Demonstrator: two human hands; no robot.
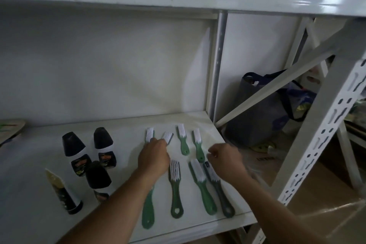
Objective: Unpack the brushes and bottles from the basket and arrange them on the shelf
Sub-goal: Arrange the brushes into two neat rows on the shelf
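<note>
1. Both forearms reach in from the bottom edge over the white shelf (111,130), hands working among the brushes.
2. Left hand (153,157) is knuckles-up and curled over the handles of two far-row brushes; the white bristles of one (150,134) and of its tilted neighbour (168,137) poke out beyond the fingers. Whether it truly grips them I cannot tell, as the fingers are hidden underneath.
3. Right hand (224,159) hovers with fingers bent and pinched together, just beside the far end of a grey brush (217,190); blur hides whether anything is between the fingertips.
4. Front row, handles toward the camera: a green brush (148,212) partly under the left wrist, another green brush (175,186), a third green brush (202,186), then the grey one at the right, touching the third.
5. Far row, right side: two smaller-looking green brushes (183,141) and (198,144), lying parallel and apart.
6. Left of the brushes stand three black-capped bottles (74,149), (104,145), (99,178), all upright and close together.
7. Nearer the shelf's front edge, a slim tube-like bottle (63,192) leans, black base down.
8. Beyond the shelf upright, a dark bag (257,113) sits on the floor.
</note>
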